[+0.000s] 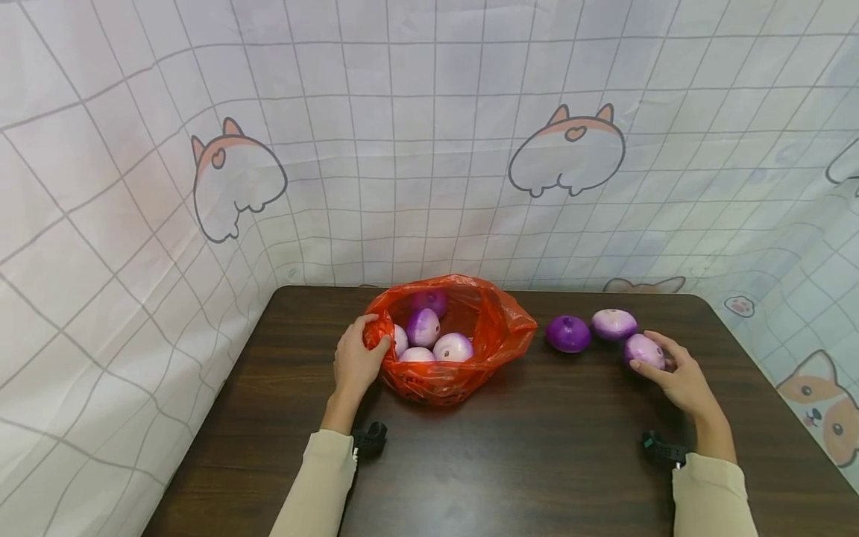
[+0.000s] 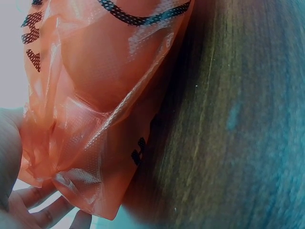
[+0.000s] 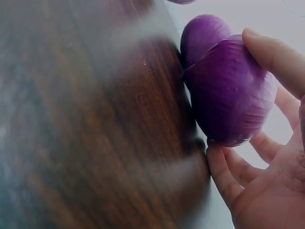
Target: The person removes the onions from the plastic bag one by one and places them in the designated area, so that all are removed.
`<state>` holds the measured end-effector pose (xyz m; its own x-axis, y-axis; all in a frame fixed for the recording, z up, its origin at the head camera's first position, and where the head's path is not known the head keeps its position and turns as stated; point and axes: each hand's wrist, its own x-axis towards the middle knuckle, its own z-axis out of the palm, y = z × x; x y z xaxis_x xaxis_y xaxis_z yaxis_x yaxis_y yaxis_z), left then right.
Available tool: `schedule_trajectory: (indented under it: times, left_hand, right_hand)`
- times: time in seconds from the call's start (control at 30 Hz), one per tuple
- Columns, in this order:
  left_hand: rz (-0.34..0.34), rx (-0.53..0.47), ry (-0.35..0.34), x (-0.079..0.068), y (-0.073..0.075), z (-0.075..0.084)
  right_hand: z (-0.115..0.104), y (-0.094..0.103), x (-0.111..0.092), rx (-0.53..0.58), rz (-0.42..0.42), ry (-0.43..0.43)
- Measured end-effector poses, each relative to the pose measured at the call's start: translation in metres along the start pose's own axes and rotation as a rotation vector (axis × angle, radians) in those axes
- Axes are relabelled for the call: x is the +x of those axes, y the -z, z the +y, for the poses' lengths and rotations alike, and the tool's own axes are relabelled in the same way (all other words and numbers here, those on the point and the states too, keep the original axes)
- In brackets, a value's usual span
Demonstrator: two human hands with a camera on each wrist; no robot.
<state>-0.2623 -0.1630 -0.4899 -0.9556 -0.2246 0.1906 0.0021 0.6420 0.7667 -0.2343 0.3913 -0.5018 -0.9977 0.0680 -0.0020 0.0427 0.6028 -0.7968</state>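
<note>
Two purple onions point(image 1: 568, 334) are sitting on the dark table point(image 1: 523, 462), right of the red bag point(image 1: 436, 384). Right hand point(image 1: 684, 382) is gripping a third onion point(image 1: 643, 352) just beside them, thumb and fingers part-spread around it. Left hand point(image 1: 357, 359) is pinching the bag's left rim, holding bunched plastic; five more onions point(image 1: 454, 346) are showing inside.

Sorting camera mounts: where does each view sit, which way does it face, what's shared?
Head: on the person's head, facing forward and down at the table; left hand, right hand and both sleeves show.
Left wrist: on that wrist, facing the red bag; left hand partly shows.
Right wrist: on that wrist, facing the held onion; right hand partly shows.
Shared: head and left wrist, red bag; head and right wrist, held onion.
</note>
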Motion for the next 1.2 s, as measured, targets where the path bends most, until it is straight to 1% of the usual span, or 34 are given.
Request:
schedule_trajectory:
  times: [0.47,0.7,0.87,1.0,1.2]
  left_hand:
    - [0.006,0.001,-0.001,-0.002,-0.002,-0.001]
    - [0.004,-0.006,-0.005,-0.002,-0.001,-0.001]
    - [0.011,0.007,-0.014,-0.001,-0.001,-0.002]
    - [0.013,0.004,-0.018,0.000,-0.001,-0.002]
    - [0.023,0.003,-0.021,0.000,-0.001,-0.001]
  right_hand:
    - [0.001,0.002,0.001,-0.015,0.001,-0.006]
    - [-0.002,0.005,-0.002,-0.023,0.037,0.044]
    - [-0.010,0.009,-0.006,-0.025,0.062,0.069]
    - [-0.020,0.013,-0.007,-0.027,0.088,0.096]
    - [-0.040,0.017,-0.009,-0.003,0.146,0.070]
